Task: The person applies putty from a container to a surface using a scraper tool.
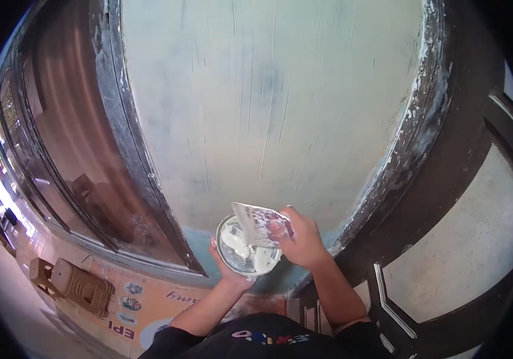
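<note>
My left hand (pixel 228 268) is wrapped round the side and underside of a round tub (pixel 220 254) that holds white putty (pixel 235 242). In my right hand (pixel 302 239) is a wide putty knife (pixel 256 222), its blade smeared with white and reaching over the tub's opening. The thumb presses on the flat of the tool near its handle, and the fingers behind are partly hidden. Before me stands a pale wall panel (pixel 268 119) with a skim of filler and thin vertical streaks.
Dark, white-smeared frames border the panel at left (pixel 122 102) and right (pixel 412 131). Left of it is a window pane (pixel 77 90); a brown plastic stool (pixel 80 281) stands on the floor beside a printed orange banner (pixel 155 302). A dark door with pale panels (pixel 454 245) is at right.
</note>
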`<state>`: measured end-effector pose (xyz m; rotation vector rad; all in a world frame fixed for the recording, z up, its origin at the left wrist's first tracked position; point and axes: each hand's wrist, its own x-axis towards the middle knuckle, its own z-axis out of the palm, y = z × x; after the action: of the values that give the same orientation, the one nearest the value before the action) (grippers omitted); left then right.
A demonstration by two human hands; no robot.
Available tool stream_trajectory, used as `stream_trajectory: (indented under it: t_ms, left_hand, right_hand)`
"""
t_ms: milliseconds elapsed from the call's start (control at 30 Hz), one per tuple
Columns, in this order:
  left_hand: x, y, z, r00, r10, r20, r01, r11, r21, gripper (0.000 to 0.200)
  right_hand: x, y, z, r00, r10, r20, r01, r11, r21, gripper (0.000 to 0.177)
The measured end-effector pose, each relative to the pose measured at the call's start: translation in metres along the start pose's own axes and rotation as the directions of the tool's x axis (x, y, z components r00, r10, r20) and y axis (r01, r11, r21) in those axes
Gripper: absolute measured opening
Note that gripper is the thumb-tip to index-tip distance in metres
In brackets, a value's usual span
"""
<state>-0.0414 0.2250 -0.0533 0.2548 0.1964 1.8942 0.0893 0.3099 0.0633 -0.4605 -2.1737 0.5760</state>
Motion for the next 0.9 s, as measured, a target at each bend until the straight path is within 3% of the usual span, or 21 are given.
stream_trajectory:
  t_ms: [33, 67, 167, 200, 233, 300, 367, 500, 567, 600, 633, 700, 833, 900]
  left_hand:
    - [0.002, 0.004, -0.001, 0.999, 0.000, -0.043, 0.002, 0.999, 0.045, 0.083]
    - [0.002, 0.007, 0.000, 1.000, -0.020, -0.006, 0.020, 1.000, -0.001, 0.083]
    - [0.000, 0.014, -0.001, 0.998, -0.037, -0.057, 0.037, 0.999, 0.012, 0.083]
    - [-0.001, 0.017, 0.005, 0.999, -0.052, -0.006, 0.052, 0.999, 0.004, 0.082]
    - [0.000, 0.021, 0.005, 0.998, -0.055, 0.007, 0.055, 0.998, 0.006, 0.082]
    - [0.002, 0.029, 0.005, 0.997, -0.059, -0.046, 0.058, 0.998, -0.033, 0.083]
    - [0.002, 0.039, 0.008, 1.000, -0.022, 0.013, 0.021, 0.999, 0.043, 0.083]
    - [0.005, 0.059, 0.009, 0.998, -0.035, 0.061, 0.038, 0.998, -0.043, 0.084]
    - [0.003, 0.067, 0.017, 0.998, -0.013, 0.061, 0.016, 0.999, -0.047, 0.082]
    - [0.000, 0.070, 0.021, 0.999, -0.026, 0.041, 0.027, 0.999, -0.031, 0.080]
    - [0.001, 0.071, 0.020, 0.998, -0.031, 0.053, 0.032, 0.999, -0.028, 0.080]
    - [0.003, 0.073, 0.017, 0.998, -0.026, 0.052, 0.031, 0.995, -0.090, 0.080]
    - [0.005, 0.077, 0.013, 0.994, -0.061, 0.094, 0.068, 0.995, -0.072, 0.080]
    - [0.008, 0.077, 0.009, 0.991, -0.069, 0.110, 0.068, 0.998, 0.014, 0.084]
  right_hand:
    - [0.000, -0.003, 0.001, 0.998, 0.066, -0.020, -0.065, 0.997, 0.031, 0.020]
    - [-0.001, -0.004, 0.004, 0.991, 0.063, -0.122, -0.042, 0.984, 0.174, 0.021]
    - [0.004, -0.011, 0.016, 0.984, 0.104, -0.142, -0.077, 0.980, 0.182, 0.021]
    - [0.010, -0.005, 0.019, 0.992, 0.120, 0.039, -0.119, 0.992, -0.041, 0.021]
    - [0.013, -0.003, 0.020, 0.993, 0.115, 0.029, -0.113, 0.992, -0.047, 0.021]
    - [0.019, -0.002, 0.021, 0.978, 0.173, 0.120, -0.180, 0.982, 0.056, 0.025]
    - [0.021, -0.006, 0.025, 0.981, 0.156, 0.115, -0.165, 0.984, 0.073, 0.028]
    - [0.025, 0.008, 0.037, 0.974, 0.171, 0.147, -0.198, 0.961, 0.193, 0.028]
    - [0.034, 0.011, 0.032, 0.987, 0.144, -0.076, -0.098, 0.898, 0.428, 0.026]
    - [0.040, 0.014, 0.028, 0.980, 0.167, -0.109, -0.080, 0.829, 0.554, 0.026]
    - [0.046, 0.013, 0.020, 0.979, 0.162, -0.121, -0.070, 0.833, 0.548, 0.026]
    - [0.061, 0.004, -0.002, 0.936, 0.257, -0.240, 0.003, 0.678, 0.735, 0.029]
    - [0.105, -0.020, -0.059, 0.832, 0.099, -0.546, 0.302, 0.745, 0.595, 0.030]
    - [0.127, -0.032, -0.097, 0.791, 0.005, -0.611, 0.297, 0.871, 0.392, 0.028]
